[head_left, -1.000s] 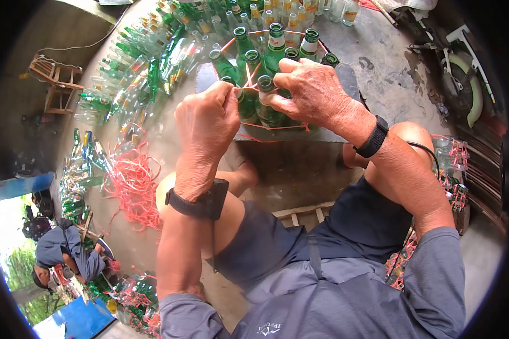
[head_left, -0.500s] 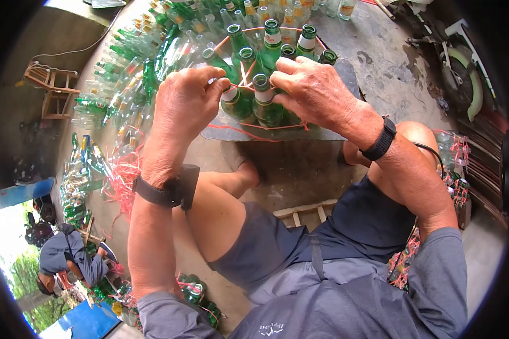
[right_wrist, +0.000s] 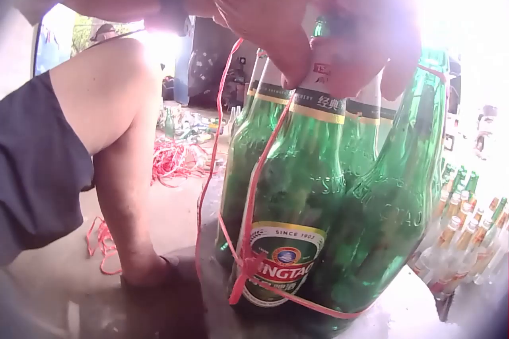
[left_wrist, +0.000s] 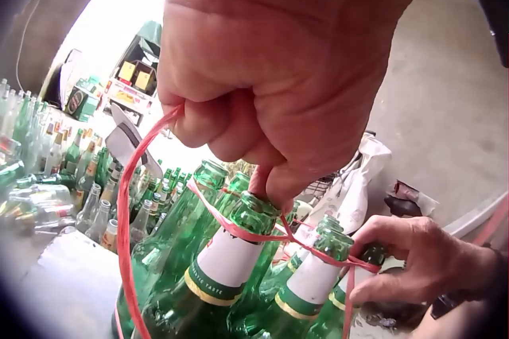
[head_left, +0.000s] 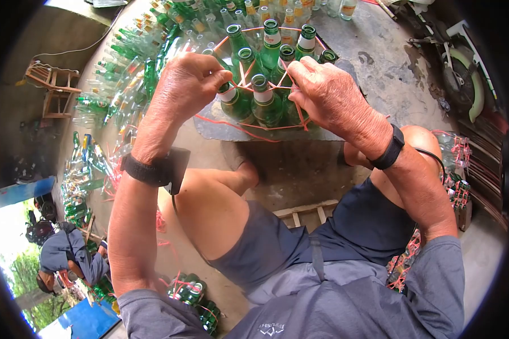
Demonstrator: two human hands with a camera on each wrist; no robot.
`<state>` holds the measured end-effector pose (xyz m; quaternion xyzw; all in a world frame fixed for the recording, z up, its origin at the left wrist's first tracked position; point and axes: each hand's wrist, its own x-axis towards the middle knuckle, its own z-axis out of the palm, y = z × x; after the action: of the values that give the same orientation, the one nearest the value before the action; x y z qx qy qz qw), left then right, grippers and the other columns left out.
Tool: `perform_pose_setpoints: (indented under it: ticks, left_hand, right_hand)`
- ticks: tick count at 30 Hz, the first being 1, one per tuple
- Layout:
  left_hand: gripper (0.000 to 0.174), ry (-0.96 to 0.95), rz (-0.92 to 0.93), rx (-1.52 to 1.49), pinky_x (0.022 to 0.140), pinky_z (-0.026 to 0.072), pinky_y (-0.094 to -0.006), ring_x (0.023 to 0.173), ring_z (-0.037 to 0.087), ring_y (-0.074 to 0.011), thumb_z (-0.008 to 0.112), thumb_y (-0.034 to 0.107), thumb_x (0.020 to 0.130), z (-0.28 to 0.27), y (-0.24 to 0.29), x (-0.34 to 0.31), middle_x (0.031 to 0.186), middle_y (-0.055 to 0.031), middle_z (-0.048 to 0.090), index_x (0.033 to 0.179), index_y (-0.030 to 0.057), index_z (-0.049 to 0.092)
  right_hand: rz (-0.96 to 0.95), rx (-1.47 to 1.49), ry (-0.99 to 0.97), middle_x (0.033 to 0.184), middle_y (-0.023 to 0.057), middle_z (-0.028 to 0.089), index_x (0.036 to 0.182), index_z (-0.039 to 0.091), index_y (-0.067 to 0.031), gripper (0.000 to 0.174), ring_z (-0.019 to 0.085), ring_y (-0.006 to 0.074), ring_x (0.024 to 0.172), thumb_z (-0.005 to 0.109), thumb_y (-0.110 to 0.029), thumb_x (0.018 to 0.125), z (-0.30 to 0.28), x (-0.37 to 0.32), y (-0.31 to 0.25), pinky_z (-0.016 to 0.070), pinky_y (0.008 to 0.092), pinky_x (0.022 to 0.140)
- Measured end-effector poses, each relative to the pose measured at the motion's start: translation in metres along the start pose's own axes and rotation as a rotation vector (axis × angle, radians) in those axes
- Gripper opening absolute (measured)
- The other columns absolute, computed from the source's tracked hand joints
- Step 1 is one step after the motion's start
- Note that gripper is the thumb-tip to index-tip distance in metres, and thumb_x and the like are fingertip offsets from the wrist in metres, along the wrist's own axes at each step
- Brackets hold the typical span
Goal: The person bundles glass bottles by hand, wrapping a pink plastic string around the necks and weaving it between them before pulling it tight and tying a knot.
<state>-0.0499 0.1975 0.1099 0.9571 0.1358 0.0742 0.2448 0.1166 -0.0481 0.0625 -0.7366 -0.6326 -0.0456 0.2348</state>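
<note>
Bundled bottles [head_left: 189, 291] on floor [head_left: 227, 291] at L; next, green bottles [head_left: 266, 110] standing on tabletop [head_left: 322, 134], ringed w/ pink twine [left_wrist: 123, 220], L hand [head_left: 184, 85] partly hiding one in head view; loose bottles [head_left: 127, 48] crowd floor beyond. L hand's clenched, gripping twine; R hand [head_left: 331, 90], fingers curled, prob. pinches it too, by a bottle neck [left_wrist: 372, 256] (R wrist view's blurry).

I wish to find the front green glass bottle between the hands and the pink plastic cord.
Front green glass bottle [head_left: 263, 96]: head view, on its white neck label.
Pink plastic cord [left_wrist: 124, 212]: left wrist view, on its curved strand.
</note>
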Motion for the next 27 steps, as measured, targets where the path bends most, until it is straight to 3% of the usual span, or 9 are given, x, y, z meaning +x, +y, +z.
perform_pose_setpoints:
  ticks: [3,5,6,9,11,15,17,23,27]
  left_hand:
    - [0.018,-0.006,-0.013,-0.025,0.06,0.0493,-0.0296,0.066,0.06,-0.0068,0.077,0.016,0.099,-0.001,0.002,0.001,0.074,-0.0047,0.076,0.098,-0.0007,0.083]
    - [0.018,0.016,-0.157,-0.046,0.072,0.0577,-0.0399,0.071,0.071,-0.0264,0.08,0.018,0.092,-0.001,0.014,-0.003,0.08,-0.0173,0.074,0.094,0.0002,0.082]
    - [0.018,0.015,-0.156,-0.045,0.072,0.0577,-0.0399,0.071,0.071,-0.0264,0.08,0.018,0.092,0.0,0.016,-0.004,0.08,-0.0173,0.074,0.094,0.0002,0.082]
    - [0.017,0.049,-0.182,-0.04,0.069,0.0576,-0.0384,0.069,0.072,-0.022,0.08,0.018,0.093,0.006,0.022,-0.009,0.079,-0.0157,0.076,0.094,0.0014,0.083]
    - [0.019,0.092,-0.188,-0.142,0.055,0.041,-0.0265,0.063,0.052,-0.0024,0.081,0.018,0.099,0.016,0.027,-0.012,0.067,0.0027,0.068,0.093,0.0001,0.083]
    - [0.022,0.142,-0.208,-0.292,0.055,0.0398,-0.026,0.064,0.051,-0.0013,0.082,0.018,0.099,0.034,0.052,-0.022,0.068,0.0044,0.066,0.088,-0.0014,0.081]
    - [0.022,0.138,-0.249,-0.342,0.057,0.0444,-0.0252,0.068,0.056,-0.0013,0.081,0.017,0.099,0.046,0.06,-0.024,0.072,0.0016,0.072,0.09,-0.003,0.081]
    - [0.021,0.162,-0.314,-0.46,0.06,0.0455,-0.0252,0.068,0.057,-0.0022,0.08,0.017,0.1,0.061,0.069,-0.021,0.074,0.0015,0.073,0.094,-0.0033,0.082]
    - [0.022,0.047,-0.344,-0.539,0.059,0.0426,-0.0264,0.067,0.053,-0.0028,0.078,0.018,0.1,0.054,0.063,-0.019,0.073,0.0034,0.07,0.095,-0.0022,0.083]
  right_hand:
    - [0.014,0.066,-0.037,0.105,0.0195,0.067,0.113,0.059,-0.0006,0.032,0.072,0.0416,0.096,0.076,-0.006,0.086,0.0,0.003,0.003,0.0602,0.0499,0.079]
    - [-0.002,0.112,-0.022,0.105,0.02,0.067,0.112,0.059,-0.0006,0.032,0.072,0.0423,0.096,0.075,-0.005,0.086,0.0,0.006,0.005,0.0602,0.051,0.08]
    - [-0.001,0.11,-0.049,0.106,0.0201,0.067,0.111,0.059,-0.0006,0.031,0.072,0.0428,0.097,0.075,-0.005,0.085,-0.002,0.009,0.006,0.0602,0.0514,0.081]
    - [-0.018,0.091,-0.074,0.106,0.0196,0.068,0.111,0.061,-0.001,0.029,0.072,0.0426,0.099,0.074,-0.003,0.084,-0.002,0.015,0.019,0.0601,0.0512,0.082]
    - [-0.035,0.069,-0.073,0.106,0.0189,0.068,0.111,0.063,-0.0015,0.029,0.072,0.0419,0.1,0.072,-0.001,0.084,-0.004,0.02,0.032,0.0599,0.0507,0.083]
    - [-0.09,-0.006,-0.051,0.1,0.0149,0.07,0.112,0.069,-0.0055,0.031,0.072,0.0382,0.1,0.066,0.005,0.084,-0.008,0.027,0.052,0.0592,0.0486,0.087]
    - [-0.145,-0.04,-0.014,0.099,0.0121,0.064,0.102,0.061,-0.0059,0.023,0.066,0.0368,0.102,0.075,-0.004,0.085,-0.007,0.031,0.063,0.0565,0.0474,0.086]
    - [-0.182,-0.116,0.078,0.102,0.013,0.062,0.103,0.06,-0.0054,0.015,0.066,0.0361,0.102,0.072,-0.008,0.095,0.001,0.03,0.067,0.0575,0.0469,0.087]
    - [-0.161,-0.104,0.085,0.103,0.0134,0.061,0.104,0.06,-0.0047,0.013,0.066,0.0361,0.101,0.07,-0.008,0.096,0.002,0.028,0.067,0.0579,0.0468,0.086]
